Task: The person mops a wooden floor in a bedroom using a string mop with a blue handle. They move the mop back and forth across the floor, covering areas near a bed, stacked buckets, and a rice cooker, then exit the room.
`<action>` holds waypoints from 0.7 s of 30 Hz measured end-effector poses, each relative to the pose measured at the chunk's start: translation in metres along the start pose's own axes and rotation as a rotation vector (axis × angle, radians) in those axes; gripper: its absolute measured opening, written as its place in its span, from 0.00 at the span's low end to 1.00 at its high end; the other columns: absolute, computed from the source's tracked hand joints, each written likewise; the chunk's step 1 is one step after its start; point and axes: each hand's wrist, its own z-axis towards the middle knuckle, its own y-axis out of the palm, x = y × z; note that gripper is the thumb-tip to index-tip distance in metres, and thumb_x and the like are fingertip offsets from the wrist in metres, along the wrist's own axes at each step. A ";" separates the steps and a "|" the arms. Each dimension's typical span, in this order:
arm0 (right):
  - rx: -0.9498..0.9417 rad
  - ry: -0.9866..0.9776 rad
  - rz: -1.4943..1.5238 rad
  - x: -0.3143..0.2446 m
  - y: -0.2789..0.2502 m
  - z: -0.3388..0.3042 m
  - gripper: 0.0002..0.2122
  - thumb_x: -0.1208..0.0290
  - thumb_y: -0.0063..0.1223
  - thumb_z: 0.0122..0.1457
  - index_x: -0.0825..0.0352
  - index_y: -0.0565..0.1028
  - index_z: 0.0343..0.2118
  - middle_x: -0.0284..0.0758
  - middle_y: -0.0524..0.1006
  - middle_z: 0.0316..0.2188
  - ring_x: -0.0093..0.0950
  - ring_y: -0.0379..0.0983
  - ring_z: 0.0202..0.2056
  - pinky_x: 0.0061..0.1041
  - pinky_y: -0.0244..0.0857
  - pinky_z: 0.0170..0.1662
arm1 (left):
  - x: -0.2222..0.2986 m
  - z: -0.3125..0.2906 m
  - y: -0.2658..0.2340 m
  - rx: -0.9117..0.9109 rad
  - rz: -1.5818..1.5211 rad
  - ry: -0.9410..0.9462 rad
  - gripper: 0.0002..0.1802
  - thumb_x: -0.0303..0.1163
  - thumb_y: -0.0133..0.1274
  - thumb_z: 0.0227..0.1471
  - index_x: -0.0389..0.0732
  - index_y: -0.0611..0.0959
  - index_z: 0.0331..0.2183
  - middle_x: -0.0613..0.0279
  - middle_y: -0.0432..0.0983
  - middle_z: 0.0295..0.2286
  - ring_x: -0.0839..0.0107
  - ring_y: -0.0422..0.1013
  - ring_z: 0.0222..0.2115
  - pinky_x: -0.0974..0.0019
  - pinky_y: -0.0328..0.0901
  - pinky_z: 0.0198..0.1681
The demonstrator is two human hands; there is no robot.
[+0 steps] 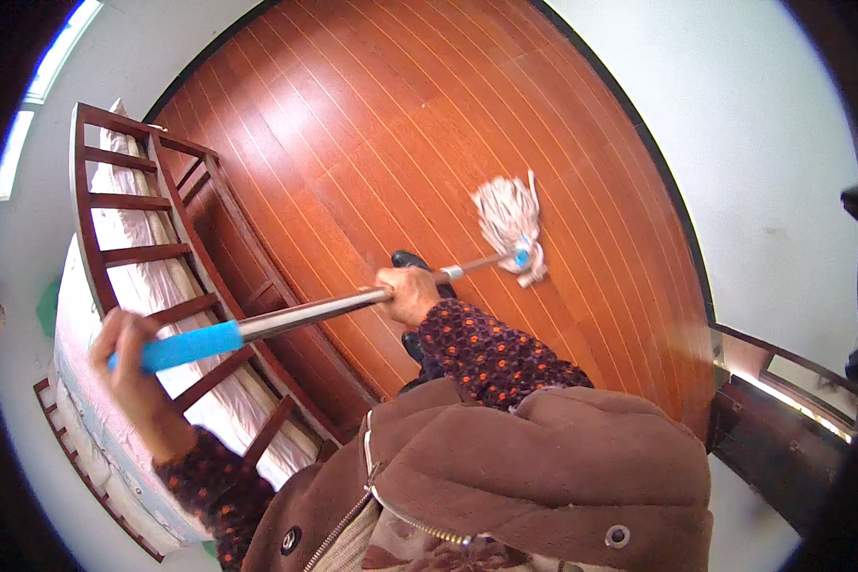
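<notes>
A string mop [508, 221] with pale strands and a blue connector lies with its head on the reddish wooden floor, right of the middle. Its metal handle slants from there down to the left and ends in a blue grip [193, 346]. My left hand [129, 357] is closed round that blue grip, near its end. Farther down the pole, my right hand [410, 294] wraps round the metal tube, just above a pale collar. Both sleeves are dark with small orange flowers.
A bed with a dark wooden slatted frame [167, 202] and pale bedding stands close on the left. White walls with a dark skirting edge the wooden floor [381, 124]. Dark wooden furniture [782, 448] is at the lower right. A dark shoe [409, 259] shows beside my right hand.
</notes>
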 end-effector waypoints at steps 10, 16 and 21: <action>-0.612 -0.137 -0.209 -0.051 0.030 -0.102 0.08 0.71 0.56 0.43 0.64 0.75 0.28 0.42 0.77 0.25 0.43 0.76 0.31 0.42 0.69 0.35 | -0.081 -0.146 -0.096 0.209 -0.540 -0.284 0.19 0.35 0.43 0.59 0.39 0.70 0.17 0.57 0.69 0.18 0.64 0.69 0.22 0.53 0.69 0.40; -0.428 -0.636 -0.038 -0.146 0.065 -0.044 0.07 0.67 0.54 0.51 0.63 0.71 0.24 0.42 0.76 0.21 0.42 0.75 0.25 0.42 0.67 0.27 | -0.002 -0.228 -0.194 0.208 -0.956 0.058 0.27 0.40 0.38 0.64 0.47 0.61 0.13 0.67 0.55 0.11 0.75 0.53 0.14 0.66 0.57 0.28; -0.179 -0.799 -0.034 -0.167 0.096 0.047 0.11 0.63 0.54 0.53 0.61 0.71 0.19 0.37 0.74 0.18 0.36 0.74 0.23 0.36 0.62 0.29 | 0.031 -0.225 -0.136 0.393 -0.651 0.252 0.28 0.42 0.35 0.64 0.49 0.58 0.11 0.68 0.54 0.11 0.74 0.52 0.14 0.65 0.56 0.27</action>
